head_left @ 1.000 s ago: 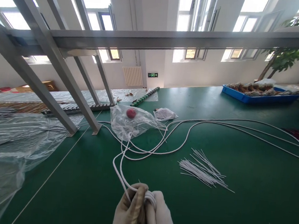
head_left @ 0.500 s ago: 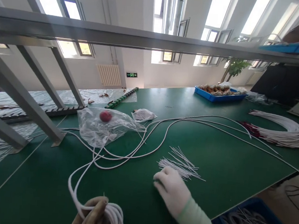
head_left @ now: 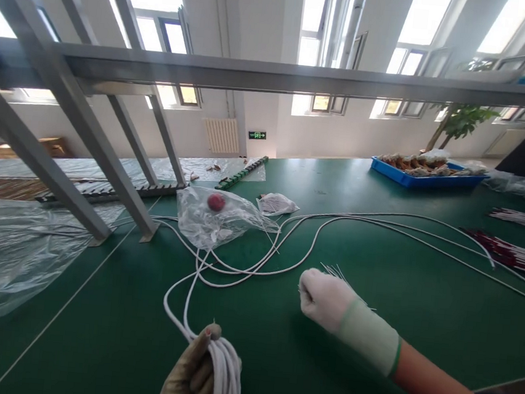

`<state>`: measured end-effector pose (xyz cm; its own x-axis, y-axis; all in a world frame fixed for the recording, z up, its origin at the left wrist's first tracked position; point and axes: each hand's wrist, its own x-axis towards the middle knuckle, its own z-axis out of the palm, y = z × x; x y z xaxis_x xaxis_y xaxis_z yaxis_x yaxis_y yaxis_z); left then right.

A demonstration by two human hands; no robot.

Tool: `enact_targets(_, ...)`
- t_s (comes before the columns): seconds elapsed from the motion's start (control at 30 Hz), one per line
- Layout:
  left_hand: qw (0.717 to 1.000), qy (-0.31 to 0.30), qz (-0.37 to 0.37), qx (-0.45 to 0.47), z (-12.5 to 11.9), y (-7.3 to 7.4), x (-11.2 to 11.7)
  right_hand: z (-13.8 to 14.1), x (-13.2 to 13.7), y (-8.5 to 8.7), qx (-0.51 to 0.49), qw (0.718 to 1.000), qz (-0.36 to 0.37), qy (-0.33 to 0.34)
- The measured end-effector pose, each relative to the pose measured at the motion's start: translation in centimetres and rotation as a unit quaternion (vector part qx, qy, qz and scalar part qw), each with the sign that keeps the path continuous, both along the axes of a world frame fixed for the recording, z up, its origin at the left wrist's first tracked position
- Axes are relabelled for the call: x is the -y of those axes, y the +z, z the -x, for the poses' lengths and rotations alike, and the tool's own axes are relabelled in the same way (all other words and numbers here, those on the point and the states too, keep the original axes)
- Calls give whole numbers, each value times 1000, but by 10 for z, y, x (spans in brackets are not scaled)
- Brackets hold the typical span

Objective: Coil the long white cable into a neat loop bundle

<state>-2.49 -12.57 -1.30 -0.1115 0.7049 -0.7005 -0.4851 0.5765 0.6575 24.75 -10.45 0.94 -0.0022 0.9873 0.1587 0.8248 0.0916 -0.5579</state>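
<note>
Head view: my left hand (head_left: 192, 376) is clamped around the white cable coil (head_left: 226, 373); my right hand (head_left: 324, 299) is fisted on the thin white ties (head_left: 336, 272) just beyond its knuckles. Risk: the cable's loose run (head_left: 247, 263) ahead of my left hand crosses itself, so pulling could snag it on the plastic bag (head_left: 216, 217).

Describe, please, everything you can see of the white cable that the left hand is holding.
The white cable is thin, round and smooth, like plastic-sheathed cord. Several turns are gathered into a coil gripped in the gloved left hand at the bottom edge. From there loose strands loop across the green table, pass under the edge of a clear plastic bag, and long runs trail away to the right.
</note>
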Motion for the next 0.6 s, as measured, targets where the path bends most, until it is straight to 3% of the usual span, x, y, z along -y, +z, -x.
enact_targets(0.1, 998, 0, 26, 52, 1, 4, -3, 7, 4, 13, -181, 980, -60, -53)
enact_targets(0.17, 989, 10, 16, 149, -1, 4, -3, 17, 10, 8, -343, 935, -35, -85)
enact_targets(0.23, 955, 15, 13, 297, -3, 1, -2, 31, 17, -7, -485, 869, 40, -93)
enact_targets(0.3, 914, 20, 4, 405, -5, -2, 0, 47, 23, -29, -606, 783, 94, -109)
enact_targets(0.37, 895, 16, 3, 447, -5, -5, 1, 64, 28, -51, -692, 699, 106, -144)
enact_targets(0.4, 891, 12, 7, 453, -5, -7, 1, 72, 31, -60, -716, 671, 107, -159)
enact_targets(0.5, 889, 16, 12, 458, -6, -8, 2, 95, 37, -74, -744, 634, 125, -171)
enact_targets(0.6, 940, 33, 4, 341, -16, -4, 3, 114, 41, -74, -749, 628, 136, -158)
